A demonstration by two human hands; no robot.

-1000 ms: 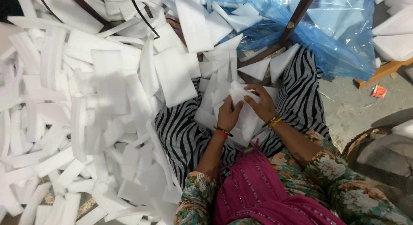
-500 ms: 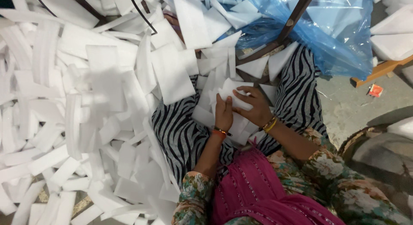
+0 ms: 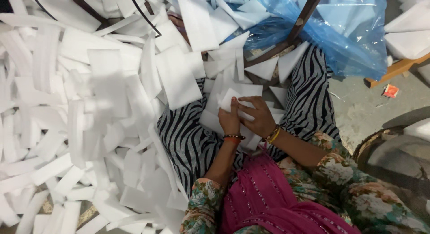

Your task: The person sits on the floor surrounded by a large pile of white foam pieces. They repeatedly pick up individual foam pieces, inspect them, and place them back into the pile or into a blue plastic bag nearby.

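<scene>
Your left hand (image 3: 229,122) and right hand (image 3: 257,116) pinch one white foam piece (image 3: 229,99) | over your zebra-striped lap (image 3: 183,135) | foam strip heap (image 3: 67,108) left | blue plastic bag (image 3: 345,32) upper right

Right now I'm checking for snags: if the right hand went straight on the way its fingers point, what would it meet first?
Likely the small white foam piece held against the left hand; the right hand points left.

Grey concrete floor (image 3: 358,113), wood furn. leg (image 3: 394,70)

Foam strips (image 3: 80,108) pile up across the frame's left; plastic bag (image 3: 354,32) upper right, hands (image 3: 246,117) centre on the lap.
</scene>
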